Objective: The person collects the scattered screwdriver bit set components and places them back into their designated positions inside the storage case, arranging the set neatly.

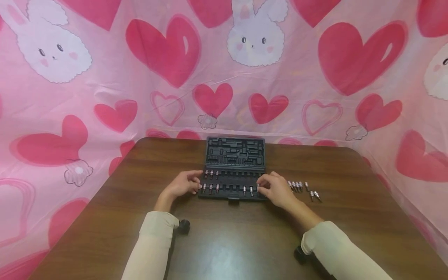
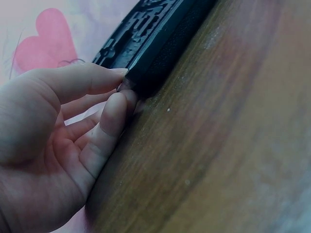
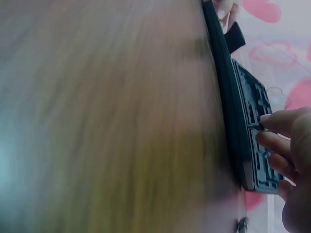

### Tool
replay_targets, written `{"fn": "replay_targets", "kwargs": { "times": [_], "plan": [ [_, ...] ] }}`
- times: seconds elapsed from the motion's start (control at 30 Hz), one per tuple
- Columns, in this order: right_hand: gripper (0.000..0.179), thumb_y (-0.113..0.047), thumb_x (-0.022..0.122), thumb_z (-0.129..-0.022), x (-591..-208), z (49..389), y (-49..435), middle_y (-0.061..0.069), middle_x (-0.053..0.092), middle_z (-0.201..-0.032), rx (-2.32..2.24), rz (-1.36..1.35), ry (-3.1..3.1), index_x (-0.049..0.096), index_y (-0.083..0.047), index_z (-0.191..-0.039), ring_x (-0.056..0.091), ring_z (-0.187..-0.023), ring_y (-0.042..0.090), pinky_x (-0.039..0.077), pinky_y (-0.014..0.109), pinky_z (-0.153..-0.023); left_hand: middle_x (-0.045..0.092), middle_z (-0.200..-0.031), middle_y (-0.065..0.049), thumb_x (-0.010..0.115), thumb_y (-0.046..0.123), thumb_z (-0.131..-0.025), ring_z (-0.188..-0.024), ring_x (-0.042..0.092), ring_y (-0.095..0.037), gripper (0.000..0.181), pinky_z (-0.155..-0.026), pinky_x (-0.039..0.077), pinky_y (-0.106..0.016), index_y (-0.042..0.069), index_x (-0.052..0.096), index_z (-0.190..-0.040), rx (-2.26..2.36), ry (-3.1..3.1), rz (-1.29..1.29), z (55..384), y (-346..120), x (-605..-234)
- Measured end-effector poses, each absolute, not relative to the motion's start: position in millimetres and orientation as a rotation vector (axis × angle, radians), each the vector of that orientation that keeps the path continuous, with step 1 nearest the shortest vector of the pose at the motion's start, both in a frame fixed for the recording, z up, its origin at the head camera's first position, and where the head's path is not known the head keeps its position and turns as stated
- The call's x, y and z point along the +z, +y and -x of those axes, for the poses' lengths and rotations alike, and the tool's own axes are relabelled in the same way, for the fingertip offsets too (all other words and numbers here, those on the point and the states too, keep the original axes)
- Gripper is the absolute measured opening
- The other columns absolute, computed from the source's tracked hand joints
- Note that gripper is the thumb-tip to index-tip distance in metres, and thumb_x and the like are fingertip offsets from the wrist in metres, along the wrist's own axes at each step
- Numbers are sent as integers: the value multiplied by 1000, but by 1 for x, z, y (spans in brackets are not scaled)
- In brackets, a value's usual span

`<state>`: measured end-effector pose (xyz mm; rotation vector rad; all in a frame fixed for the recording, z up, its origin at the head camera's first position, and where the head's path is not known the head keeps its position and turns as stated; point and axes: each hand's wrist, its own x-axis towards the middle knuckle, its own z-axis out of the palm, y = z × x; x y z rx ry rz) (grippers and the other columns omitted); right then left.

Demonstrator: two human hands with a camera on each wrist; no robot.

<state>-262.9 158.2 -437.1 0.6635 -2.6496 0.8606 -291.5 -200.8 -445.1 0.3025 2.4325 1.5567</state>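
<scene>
Pink heart-print cloth [image 1: 241, 87] behind a brown bench [image 1: 224, 237], with an open case of bits

One bit [image 3: 254, 126] is pinched between the thumb and fingers of the right hand [image 1: 278, 190], at the right of the front row in the black case [image 1: 231, 180]. Eight other bits can be counted in the case: three back-row bits [image 1: 211, 174] at the left, three front-row bits [image 1: 210, 188] at the left, and two more near the right hand. Slots run between the front groups. One lid [image 1: 235, 152], moulded with hollows, stands open at the back.

The left hand [image 1: 182, 183] has its fingers bent against the case's left edge; I cannot tell whether they grip it. Seven loose bits [image 1: 300, 186] can be counted on the bench, right of the case.

Two pale sleeves [image 1: 152, 241] reach in from below.

Only the head view shows both rows. The right wrist view gives the pinched bit's dark shaft; the left wrist view, the case's outer corner up close.
</scene>
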Motion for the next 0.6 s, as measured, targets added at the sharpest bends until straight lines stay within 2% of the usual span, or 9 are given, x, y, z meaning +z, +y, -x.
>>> {"fn": "replay_targets", "kwargs": {
  "times": [0.37, 0.6],
  "plan": [
    [13, -14, 81, -77, -437, 265, 130, -6, 63, -78, 911, -599, -2707, 70, -15, -85, 56, -73, 12, 45, 32, -64, 62, -94, -13, 65, 0, -88, -77, 61, -25, 53, -70, 57, -35, 3, 51, -139, 1564, 2424, -317, 292, -201, -446],
    [13, -15, 81, -78, -437, 264, 119, -7, 61, -76, 949, -606, -2714, 69, -16, -85, 54, -72, 12, 45, 31, -63, 62, -94, -15, 64, -3, -86, -75, 60, -22, 54, -67, 57, -36, -2, 50, -138, 1588, 2397, -323, 292, -201, -444]
  ]
}}
